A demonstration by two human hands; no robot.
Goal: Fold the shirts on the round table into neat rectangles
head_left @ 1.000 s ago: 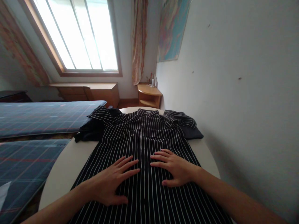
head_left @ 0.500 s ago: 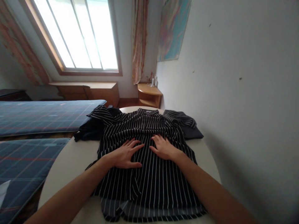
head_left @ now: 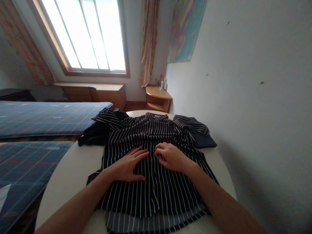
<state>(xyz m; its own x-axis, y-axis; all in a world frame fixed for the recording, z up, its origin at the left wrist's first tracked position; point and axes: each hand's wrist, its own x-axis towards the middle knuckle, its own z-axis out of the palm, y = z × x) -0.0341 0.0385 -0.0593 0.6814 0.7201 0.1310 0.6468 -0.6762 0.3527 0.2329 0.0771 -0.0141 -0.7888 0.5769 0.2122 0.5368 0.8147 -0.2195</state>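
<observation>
A black shirt with white stripes lies spread front up on a round table, its collar at the far end and its hem towards me. My left hand rests flat on the left half of the front, fingers spread and thumb apart. Across the middle line from it, my right hand touches the right half with loosely bent fingers. A gap shows between its thumb and fingers. Cloth is bunched in cross folds just beyond both hands. Near me, the shirt's back panel shows below the front hem.
The cream tabletop shows around the shirt. Dark folded clothes lie under the right sleeve, and a dark garment lies under the left one. Plaid mattresses stand at the left; a white wall rises at the right.
My right hand has curled its fingers, which were stretched out before. My left hand stays flat, slightly nearer me. The front opening near the hem lies straighter, with its overlap less folded.
</observation>
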